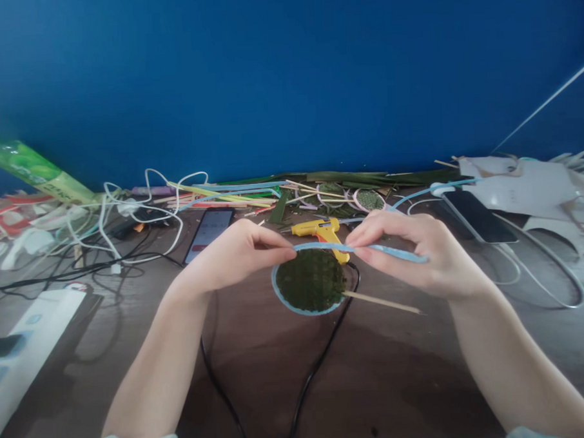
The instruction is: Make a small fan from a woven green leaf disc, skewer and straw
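Note:
A round, dark green woven disc [310, 279] has a light blue strip [322, 246] around its edge. The strip's loose end runs off to the right. My left hand [248, 253] pinches the strip at the disc's upper left rim. Farther right, my right hand [399, 243] pinches the loose length between thumb and fingers. A thin wooden stick [385, 302] points out from the disc's lower right side. Just behind the disc lies a yellow glue gun [321, 230], partly hidden by the strip.
At left are a white power strip [31, 346], tangled white cables [109, 233] and a phone [208, 229]. Smaller rimmed green discs [368, 199] and coloured strips [233, 194] line the back by the blue wall. Another phone [480, 216] is at right. Black cord [322, 360] crosses the table.

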`<state>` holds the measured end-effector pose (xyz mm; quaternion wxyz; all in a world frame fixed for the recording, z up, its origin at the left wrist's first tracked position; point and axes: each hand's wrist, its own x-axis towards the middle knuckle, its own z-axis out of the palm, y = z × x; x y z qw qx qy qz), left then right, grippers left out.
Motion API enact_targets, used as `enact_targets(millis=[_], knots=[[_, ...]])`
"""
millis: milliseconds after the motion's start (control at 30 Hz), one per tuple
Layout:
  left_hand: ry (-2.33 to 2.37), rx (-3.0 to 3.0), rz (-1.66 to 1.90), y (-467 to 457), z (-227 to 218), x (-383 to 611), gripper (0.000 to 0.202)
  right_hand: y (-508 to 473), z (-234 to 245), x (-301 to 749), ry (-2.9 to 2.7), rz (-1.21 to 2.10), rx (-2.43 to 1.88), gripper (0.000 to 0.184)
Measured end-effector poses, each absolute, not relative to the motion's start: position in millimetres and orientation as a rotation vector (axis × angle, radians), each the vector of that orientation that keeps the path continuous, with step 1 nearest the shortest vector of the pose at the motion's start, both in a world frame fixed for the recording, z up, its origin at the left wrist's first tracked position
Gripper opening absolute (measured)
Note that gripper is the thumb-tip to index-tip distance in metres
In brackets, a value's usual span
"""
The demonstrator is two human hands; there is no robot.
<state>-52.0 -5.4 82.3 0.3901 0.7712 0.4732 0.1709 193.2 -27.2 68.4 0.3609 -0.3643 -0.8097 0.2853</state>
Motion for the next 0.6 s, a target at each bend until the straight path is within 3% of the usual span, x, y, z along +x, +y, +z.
enact_targets(millis=[600], knots=[[1.327,1.900,0.450,-3.6,81.5,-52.5,0.026,-27.6,72.3,192.3,-2.212,0.688,-1.105,0.011]])
